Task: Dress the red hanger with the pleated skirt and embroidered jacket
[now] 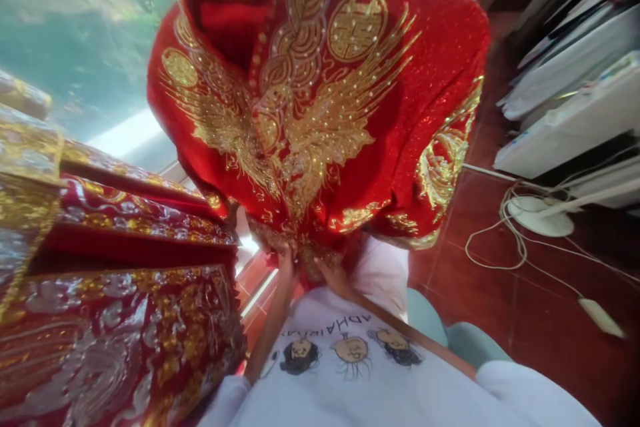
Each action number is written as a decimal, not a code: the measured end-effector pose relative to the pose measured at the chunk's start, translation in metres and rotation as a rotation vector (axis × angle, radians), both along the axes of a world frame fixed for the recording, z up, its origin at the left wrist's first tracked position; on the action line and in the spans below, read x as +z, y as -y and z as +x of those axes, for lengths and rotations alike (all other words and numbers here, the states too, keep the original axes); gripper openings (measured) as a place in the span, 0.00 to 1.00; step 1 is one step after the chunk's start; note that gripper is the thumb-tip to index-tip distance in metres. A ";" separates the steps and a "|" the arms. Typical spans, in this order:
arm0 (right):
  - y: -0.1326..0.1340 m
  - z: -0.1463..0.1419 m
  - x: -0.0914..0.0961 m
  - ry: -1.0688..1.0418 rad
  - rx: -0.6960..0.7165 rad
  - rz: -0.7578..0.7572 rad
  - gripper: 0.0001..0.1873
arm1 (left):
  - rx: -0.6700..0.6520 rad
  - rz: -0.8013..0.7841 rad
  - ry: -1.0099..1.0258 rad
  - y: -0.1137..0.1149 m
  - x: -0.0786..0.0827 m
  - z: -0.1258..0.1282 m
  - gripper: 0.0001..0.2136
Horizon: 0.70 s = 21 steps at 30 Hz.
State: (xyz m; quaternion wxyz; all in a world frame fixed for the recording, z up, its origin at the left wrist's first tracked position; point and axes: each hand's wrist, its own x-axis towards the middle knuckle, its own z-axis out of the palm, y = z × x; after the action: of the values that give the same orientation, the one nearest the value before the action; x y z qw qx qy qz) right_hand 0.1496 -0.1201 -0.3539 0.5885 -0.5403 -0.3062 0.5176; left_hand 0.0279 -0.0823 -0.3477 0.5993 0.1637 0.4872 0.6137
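A red jacket (320, 100) with gold phoenix embroidery and sequins hangs right in front of me and fills the upper middle of the view. Both my arms reach up to its lower hem. My left hand (286, 258) grips the hem at the centre front, its fingers tucked into the gold trim. My right hand (331, 275) holds the hem just beside it, fingers curled under the fabric. My white printed T-shirt (350, 360) shows below.
More red and gold embroidered garments (115, 293) hang close on the left. A window (75, 33) lies behind them. On the right are white shelves (575, 113), a white fan base (540, 213) and loose cables with a power strip (603, 317) on red floor tiles.
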 end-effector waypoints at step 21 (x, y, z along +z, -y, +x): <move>0.028 0.021 0.095 -0.445 0.060 -0.088 0.22 | -0.050 0.109 0.087 0.065 0.079 0.049 0.34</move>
State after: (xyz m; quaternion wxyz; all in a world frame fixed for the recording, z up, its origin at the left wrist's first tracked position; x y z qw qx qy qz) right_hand 0.1704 -0.1479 -0.2585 0.6018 -0.4288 -0.1620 0.6541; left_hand 0.0768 -0.1469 -0.2683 0.6253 0.1816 0.4221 0.6307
